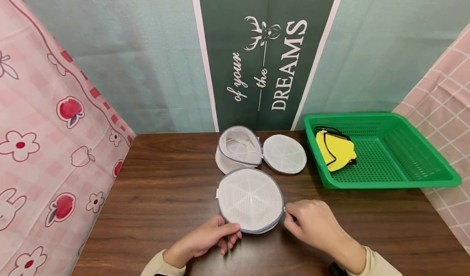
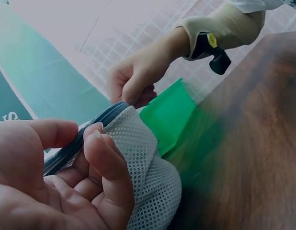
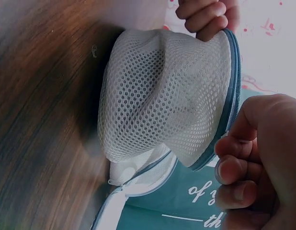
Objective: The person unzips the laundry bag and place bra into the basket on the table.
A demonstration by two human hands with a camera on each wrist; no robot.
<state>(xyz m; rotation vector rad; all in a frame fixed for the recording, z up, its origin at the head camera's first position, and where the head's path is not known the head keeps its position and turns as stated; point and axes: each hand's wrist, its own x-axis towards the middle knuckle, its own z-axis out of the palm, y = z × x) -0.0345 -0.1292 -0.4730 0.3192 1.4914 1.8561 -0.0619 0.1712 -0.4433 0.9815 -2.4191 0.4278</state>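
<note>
A round white mesh laundry bag with a grey-blue zipper rim is held near the table's front, its lid facing up. My left hand pinches the rim at the near left, thumb on top. At the bag's right side my right hand grips the zipper at the edge with curled fingers; the pull itself is mostly hidden. Seen from the right wrist, the mesh side wall bulges below the zipper. Just behind lies a second mesh bag, unzipped, with its round lid folded out to the right.
A green plastic basket stands at the back right of the brown wooden table. Inside it, at the left, lies a yellow item with black cord. Fabric curtains rise behind the table and along both sides.
</note>
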